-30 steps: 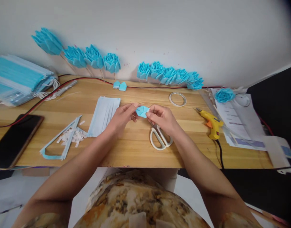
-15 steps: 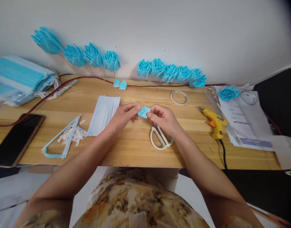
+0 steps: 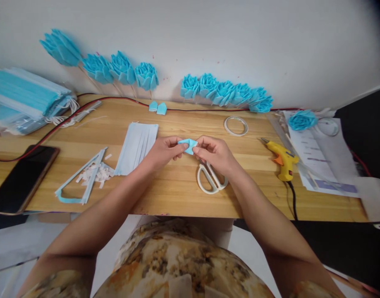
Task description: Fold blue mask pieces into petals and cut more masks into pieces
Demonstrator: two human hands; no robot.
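A small folded blue piece point(image 3: 188, 145) is pinched between my left hand point(image 3: 163, 152) and my right hand point(image 3: 215, 154), just above the middle of the wooden table point(image 3: 177, 190). Both hands have their fingertips pressed together on it. White-handled scissors point(image 3: 211, 180) lie on the table under my right hand. A flat white-blue face mask sheet point(image 3: 134, 148) rests just left of my left hand.
Blue flowers point(image 3: 121, 70) line the wall, with a second row point(image 3: 227, 93) further right. A mask stack point(image 3: 25, 99) sits far left, a phone point(image 3: 20, 178) at front left, trimmed strips and scraps point(image 3: 84, 178), a tape ring point(image 3: 236, 125), a yellow glue gun point(image 3: 281, 159), papers point(image 3: 320, 153).
The blue piece has been folded narrower between my fingertips. My hands stay in the same place; the view has shifted slightly.
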